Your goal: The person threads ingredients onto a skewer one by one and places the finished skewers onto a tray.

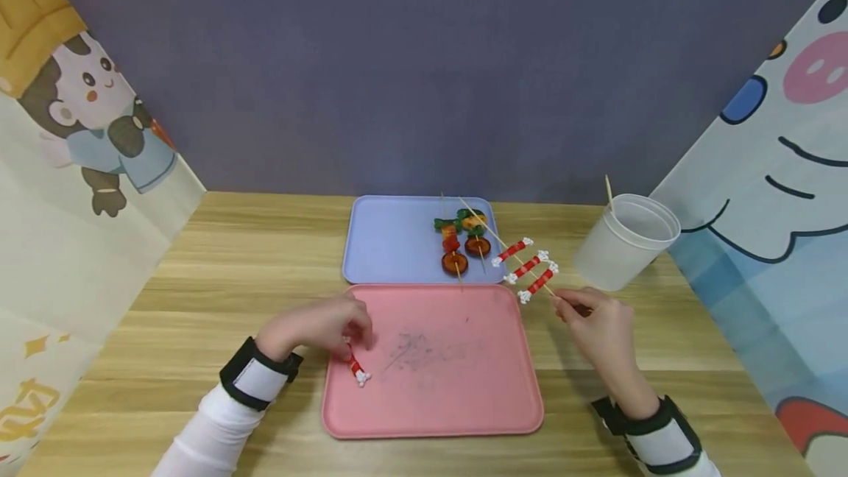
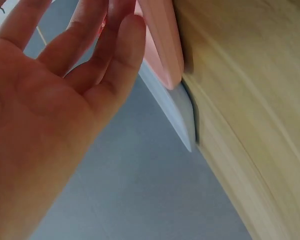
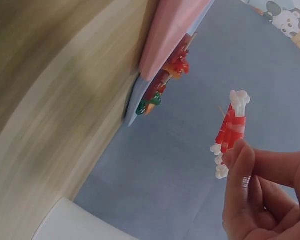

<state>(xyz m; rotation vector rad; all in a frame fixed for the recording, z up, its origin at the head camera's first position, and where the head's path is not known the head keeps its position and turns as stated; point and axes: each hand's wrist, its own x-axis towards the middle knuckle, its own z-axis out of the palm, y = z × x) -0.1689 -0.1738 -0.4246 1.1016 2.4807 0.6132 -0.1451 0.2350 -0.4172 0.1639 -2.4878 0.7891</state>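
My right hand (image 1: 599,326) pinches the lower end of a thin wooden skewer (image 1: 493,230), held up to the left over the trays. Three red-and-white bone-shaped toy pieces (image 1: 528,267) are threaded crosswise on it; in the right wrist view these pieces (image 3: 234,127) overlap beyond the fingertips. My left hand (image 1: 331,326) is at the left side of the pink tray (image 1: 457,403), fingers around the upper end of another red-and-white bone piece (image 1: 356,365). I cannot tell whether they grip it. In the left wrist view the left hand (image 2: 55,95) hides most of that piece.
Behind the pink tray lies a blue tray (image 1: 391,238). Two finished-looking skewers with brown round slices (image 1: 454,264), red, orange and green pieces lie at its right. A white plastic tub (image 1: 612,252) with a wooden stick (image 1: 609,190) stands at the right. A grey wall (image 1: 430,72) rises behind.
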